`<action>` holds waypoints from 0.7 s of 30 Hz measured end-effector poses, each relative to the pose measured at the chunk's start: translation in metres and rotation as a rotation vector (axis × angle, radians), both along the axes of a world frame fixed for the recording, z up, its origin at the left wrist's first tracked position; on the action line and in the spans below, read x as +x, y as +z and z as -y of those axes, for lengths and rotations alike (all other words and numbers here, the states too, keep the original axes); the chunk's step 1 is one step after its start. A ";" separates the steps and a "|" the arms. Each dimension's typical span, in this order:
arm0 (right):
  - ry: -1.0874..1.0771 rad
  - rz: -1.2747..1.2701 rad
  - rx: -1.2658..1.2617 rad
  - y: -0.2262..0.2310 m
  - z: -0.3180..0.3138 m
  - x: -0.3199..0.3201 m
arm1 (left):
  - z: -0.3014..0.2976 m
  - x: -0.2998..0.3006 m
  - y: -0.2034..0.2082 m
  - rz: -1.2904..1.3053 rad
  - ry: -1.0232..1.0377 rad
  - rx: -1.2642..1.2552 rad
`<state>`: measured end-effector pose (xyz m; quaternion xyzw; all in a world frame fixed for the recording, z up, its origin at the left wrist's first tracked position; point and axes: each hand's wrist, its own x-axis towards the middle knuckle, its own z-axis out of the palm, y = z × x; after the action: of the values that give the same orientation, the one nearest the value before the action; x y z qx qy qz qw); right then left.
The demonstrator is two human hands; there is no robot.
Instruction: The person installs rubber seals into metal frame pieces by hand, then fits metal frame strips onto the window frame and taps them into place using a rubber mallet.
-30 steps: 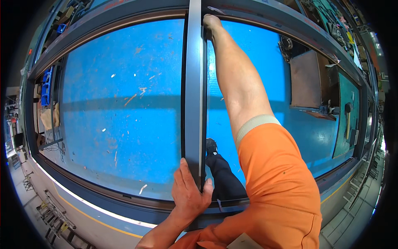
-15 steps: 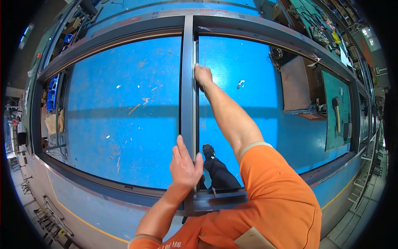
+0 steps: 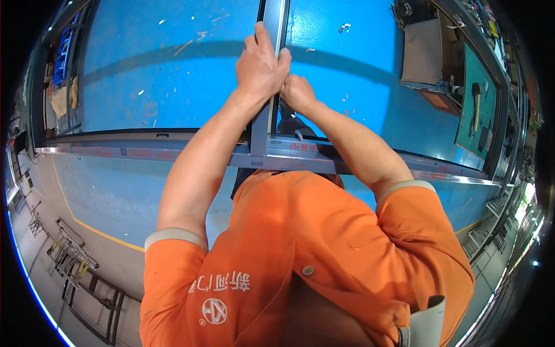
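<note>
A dark grey metal frame bar (image 3: 262, 128) runs away from me down the middle of a large frame. My left hand (image 3: 261, 68) lies over this bar with its fingers stretched forward and its thumb on the right side. Close beside it, my right hand (image 3: 298, 93) is closed against the bar's right edge, where a thin pale line runs along the groove. Whatever its fingers hold is hidden. The near rail (image 3: 196, 151) of the frame, with printed film on it, crosses in front of my body.
Blue floor (image 3: 144, 75) with scraps shows through the frame. At right stand a brown box (image 3: 425, 55) and a green board (image 3: 471, 115) with a hammer (image 3: 476, 110) on it. Blue bins (image 3: 62, 58) are at far left. Metal racks (image 3: 72, 246) stand lower left.
My right hand has come back along the bar toward me, ending next to my left hand. My left hand now reaches farther out on the bar. The view has tilted nearer my body.
</note>
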<state>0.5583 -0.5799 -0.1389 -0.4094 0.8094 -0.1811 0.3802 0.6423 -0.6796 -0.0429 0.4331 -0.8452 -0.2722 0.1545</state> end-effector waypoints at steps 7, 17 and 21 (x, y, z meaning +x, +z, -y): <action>0.081 -0.017 0.016 0.004 -0.030 0.018 | -0.010 -0.001 0.005 0.035 -0.014 0.012; -0.186 -0.373 -0.369 0.018 0.125 -0.106 | -0.018 0.006 0.002 0.068 0.003 -0.061; -0.159 -0.570 -0.259 0.029 0.249 -0.218 | -0.019 0.000 0.008 0.043 -0.015 -0.047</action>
<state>0.3398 -0.8287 -0.1100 -0.4238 0.8831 -0.1896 0.0675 0.6422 -0.6604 -0.0353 0.4288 -0.8578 -0.2441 0.1442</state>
